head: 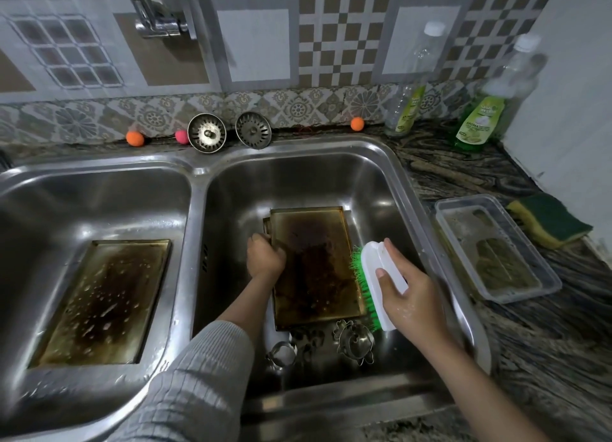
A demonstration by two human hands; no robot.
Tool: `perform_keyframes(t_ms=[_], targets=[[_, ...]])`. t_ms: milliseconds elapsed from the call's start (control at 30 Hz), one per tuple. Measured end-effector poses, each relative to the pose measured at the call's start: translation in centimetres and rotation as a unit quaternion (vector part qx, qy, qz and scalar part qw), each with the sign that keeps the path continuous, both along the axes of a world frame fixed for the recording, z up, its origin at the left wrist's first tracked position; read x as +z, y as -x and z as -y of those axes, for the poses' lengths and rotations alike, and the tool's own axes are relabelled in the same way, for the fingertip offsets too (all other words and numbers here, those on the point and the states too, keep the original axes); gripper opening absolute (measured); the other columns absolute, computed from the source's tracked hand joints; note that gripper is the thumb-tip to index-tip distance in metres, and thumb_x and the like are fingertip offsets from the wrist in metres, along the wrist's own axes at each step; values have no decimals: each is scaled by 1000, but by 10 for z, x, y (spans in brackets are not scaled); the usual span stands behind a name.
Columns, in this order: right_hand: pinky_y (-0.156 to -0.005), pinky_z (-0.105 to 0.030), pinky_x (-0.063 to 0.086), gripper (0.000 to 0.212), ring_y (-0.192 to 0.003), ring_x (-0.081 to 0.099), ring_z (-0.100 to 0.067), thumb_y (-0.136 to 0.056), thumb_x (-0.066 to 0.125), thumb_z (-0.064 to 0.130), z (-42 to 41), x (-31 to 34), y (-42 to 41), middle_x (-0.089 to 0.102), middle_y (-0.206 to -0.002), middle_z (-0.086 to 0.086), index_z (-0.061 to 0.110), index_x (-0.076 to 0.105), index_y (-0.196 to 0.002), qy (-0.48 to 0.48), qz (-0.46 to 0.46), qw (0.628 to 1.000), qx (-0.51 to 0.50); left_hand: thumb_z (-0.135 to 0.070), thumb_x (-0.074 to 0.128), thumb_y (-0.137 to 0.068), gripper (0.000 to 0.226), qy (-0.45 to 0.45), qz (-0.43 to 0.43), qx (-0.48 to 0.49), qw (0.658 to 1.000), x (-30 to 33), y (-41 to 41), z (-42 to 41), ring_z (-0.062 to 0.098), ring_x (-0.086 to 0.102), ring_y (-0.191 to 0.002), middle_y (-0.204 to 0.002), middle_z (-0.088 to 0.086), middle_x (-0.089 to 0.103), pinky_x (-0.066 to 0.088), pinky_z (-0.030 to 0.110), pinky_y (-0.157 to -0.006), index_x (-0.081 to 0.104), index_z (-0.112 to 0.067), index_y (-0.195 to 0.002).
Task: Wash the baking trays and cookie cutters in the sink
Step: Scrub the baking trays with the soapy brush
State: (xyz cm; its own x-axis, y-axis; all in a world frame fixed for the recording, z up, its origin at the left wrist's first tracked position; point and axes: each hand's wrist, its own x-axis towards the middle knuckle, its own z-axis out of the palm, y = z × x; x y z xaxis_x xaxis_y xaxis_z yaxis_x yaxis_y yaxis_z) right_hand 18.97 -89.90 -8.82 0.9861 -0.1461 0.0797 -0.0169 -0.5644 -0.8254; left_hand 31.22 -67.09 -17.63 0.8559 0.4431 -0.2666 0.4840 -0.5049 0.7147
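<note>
A stained, burnt-brown baking tray (314, 262) lies in the right sink basin (381, 176), with another tray's edge showing under its far left corner. My left hand (265, 258) grips the tray's left edge. My right hand (409, 296) holds a white scrubbing brush (384, 276) with green bristles at the tray's right edge. Two metal cookie cutters (356, 342) (280, 355) lie on the basin floor in front of the tray. A second stained tray (106, 302), beaded with water, lies in the left basin (49, 210).
Two sink strainers (207, 132) (253, 130) lean against the tiled wall behind the sink, beside small orange and pink balls. Two dish soap bottles (405, 104) (480, 120), a clear plastic container (496, 246) and a yellow-green sponge (549, 219) sit on the right counter. The tap (155, 14) hangs above.
</note>
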Motion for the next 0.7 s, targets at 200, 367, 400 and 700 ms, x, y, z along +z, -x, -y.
perform_keyframes(t_ms=[200,367,400,700], targets=[[-87,-8,38,52,-123,50,-8,-93,57,20,-3,8,0,52,-136,10,29,41,-141,7,-1,1000,-9,-3,51,-90,27,74,54,-53,994,25,14,2,21,60,-96,-102,2,60,51,35,-75,41,-17,-110],[-96,-18,41,52,-126,48,-10,-93,57,20,-8,16,2,49,-140,7,28,41,-141,-26,1,1000,-15,-4,52,-93,55,153,91,-81,981,43,38,-1,17,59,-107,-119,-2,58,53,38,-92,35,-26,-141],[-97,-15,40,52,-127,48,-9,-92,58,19,-9,18,2,49,-141,8,27,42,-141,-37,3,999,-11,-4,51,-93,56,159,105,-80,978,46,44,-1,17,58,-110,-121,-3,57,52,37,-94,35,-25,-142],[-82,-18,52,58,-105,62,-13,-86,68,28,29,98,-18,60,-127,0,25,45,-139,-25,116,991,-67,-6,46,-97,54,191,218,-22,957,80,66,-9,10,52,-117,-134,-4,51,50,17,-80,33,-27,-145]])
